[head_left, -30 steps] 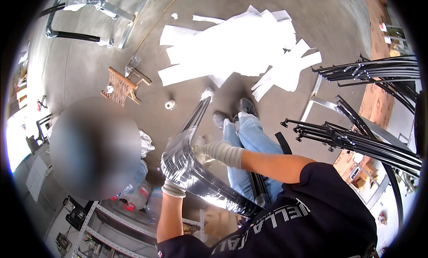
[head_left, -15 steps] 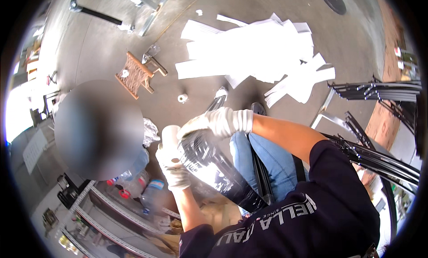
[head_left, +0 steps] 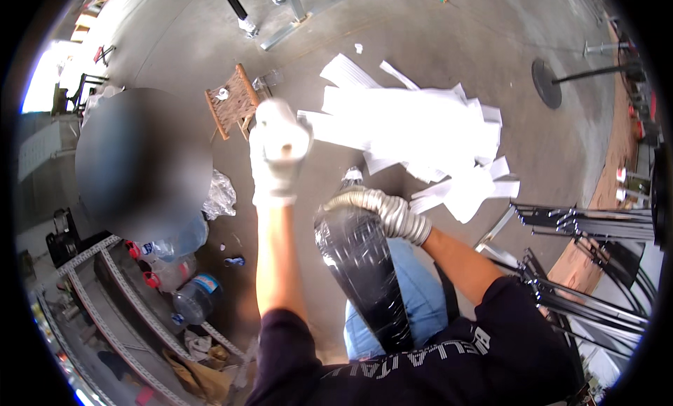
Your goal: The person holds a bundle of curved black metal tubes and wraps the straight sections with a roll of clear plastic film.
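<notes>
My left hand, in a white work glove, is raised in front of me, closed around a small white roll that looks like wrapping film. Motion blurs the roll. A long black bundle wrapped in shiny clear film leans toward me, its lower part against my legs. My right hand, also gloved, curves over the bundle's far end with fingers wrapped on it. Just beyond that hand a whitish wrapped tip shows.
White sheets and strips lie piled on the floor ahead. A woven stool stands ahead left. Large plastic bottles sit by a metal rack at left. Black rods rest on a stand at right. A blurred round patch hides part of the left.
My left hand has moved forward, away from the bundle, carrying the roll. My right hand stays on the bundle, which now points more straight ahead. The view has shifted.
</notes>
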The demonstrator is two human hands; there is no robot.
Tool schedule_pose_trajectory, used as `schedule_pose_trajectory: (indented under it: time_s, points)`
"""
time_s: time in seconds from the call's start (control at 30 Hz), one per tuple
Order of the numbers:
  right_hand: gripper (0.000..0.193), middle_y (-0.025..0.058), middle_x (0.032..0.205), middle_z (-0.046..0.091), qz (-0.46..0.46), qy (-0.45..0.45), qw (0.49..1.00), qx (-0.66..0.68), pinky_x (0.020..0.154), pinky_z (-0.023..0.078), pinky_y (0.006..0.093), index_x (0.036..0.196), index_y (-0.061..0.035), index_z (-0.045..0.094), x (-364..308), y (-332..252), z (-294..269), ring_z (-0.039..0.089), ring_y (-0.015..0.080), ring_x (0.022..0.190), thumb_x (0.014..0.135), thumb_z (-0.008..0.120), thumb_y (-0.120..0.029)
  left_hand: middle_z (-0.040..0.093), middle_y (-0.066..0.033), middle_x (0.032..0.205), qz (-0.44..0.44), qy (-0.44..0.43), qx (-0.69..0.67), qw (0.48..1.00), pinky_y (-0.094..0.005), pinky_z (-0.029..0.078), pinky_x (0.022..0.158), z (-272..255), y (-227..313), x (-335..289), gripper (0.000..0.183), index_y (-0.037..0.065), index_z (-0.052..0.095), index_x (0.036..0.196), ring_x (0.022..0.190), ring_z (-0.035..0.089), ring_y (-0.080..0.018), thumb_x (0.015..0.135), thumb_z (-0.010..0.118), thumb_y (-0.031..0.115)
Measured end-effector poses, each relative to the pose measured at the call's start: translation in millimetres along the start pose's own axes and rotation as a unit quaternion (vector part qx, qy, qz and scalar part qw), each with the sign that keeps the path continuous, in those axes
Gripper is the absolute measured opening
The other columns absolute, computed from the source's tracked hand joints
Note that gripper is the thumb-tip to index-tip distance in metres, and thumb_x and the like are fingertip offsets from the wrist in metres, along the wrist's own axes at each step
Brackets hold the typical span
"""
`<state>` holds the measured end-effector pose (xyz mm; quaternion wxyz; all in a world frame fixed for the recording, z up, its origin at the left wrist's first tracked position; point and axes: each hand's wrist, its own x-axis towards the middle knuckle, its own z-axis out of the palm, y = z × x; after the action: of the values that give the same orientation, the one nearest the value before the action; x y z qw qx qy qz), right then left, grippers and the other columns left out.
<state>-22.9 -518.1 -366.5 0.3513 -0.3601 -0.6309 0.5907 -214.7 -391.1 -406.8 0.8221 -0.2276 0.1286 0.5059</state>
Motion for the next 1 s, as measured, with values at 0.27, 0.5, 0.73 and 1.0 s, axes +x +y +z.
schedule_pose_trajectory:
  time_s: [0.27, 0.5, 0.73, 1.0]
  points:
    - [0.030, 0.0140, 0.114, 0.058, 0.080, 0.092, 0.953, 0.279, 0.099, 0.038, 0.0340, 0.109, 0.0026, 0.059, -34, -6, -66, 0.051, 0.0232, 0.113, 0.081, 0.050, -0.006, 0.054, -0.0184, 0.109, 0.086, -0.043, 0.328, 0.940, -0.0424, 0.051, 0.081, 21, -22, -16, 0.064, 0.000, 0.041, 0.122, 0.092, 0.058, -0.0315, 0.078, 0.062, 0.041]
    - [0.031, 0.0052, 0.100, 0.062, 0.094, -0.385, 0.913, -0.095, 0.087, 0.039, 0.0291, 0.100, -0.0079, 0.060, 76, 4, -28, 0.056, 0.0136, 0.093, 0.092, 0.044, -0.032, 0.057, -0.0099, 0.095, 0.185, 0.225, 0.244, 0.925, -0.0379, 0.050, 0.076, -94, -25, -100, 0.054, 0.000, 0.050, 0.111, 0.086, 0.056, -0.0228, 0.072, 0.074, 0.027]
    - [0.015, 0.0051, 0.076, 0.065, 0.172, -0.205, 0.962, -0.046, 0.083, 0.047, 0.0334, 0.087, 0.0014, 0.063, 42, -61, -46, 0.063, 0.0177, 0.079, 0.084, 0.053, -0.009, 0.057, -0.0143, 0.092, 0.175, 0.286, 0.228, 0.914, -0.0398, 0.052, 0.074, -157, -22, -173, 0.052, -0.003, 0.047, 0.111, 0.082, 0.058, -0.0267, 0.075, 0.071, 0.025]
    - [0.046, 0.0174, 0.105, 0.060, 0.142, 0.353, 0.882, 0.278, 0.091, 0.045, 0.0414, 0.118, -0.0009, 0.049, -130, -91, -4, 0.057, 0.0286, 0.099, 0.090, 0.045, -0.038, 0.047, -0.0243, 0.118, -0.004, 0.031, 0.009, 0.999, -0.0482, 0.043, 0.091, -101, -83, -192, 0.063, -0.007, 0.045, 0.112, 0.103, 0.054, -0.0377, 0.068, 0.069, 0.032]
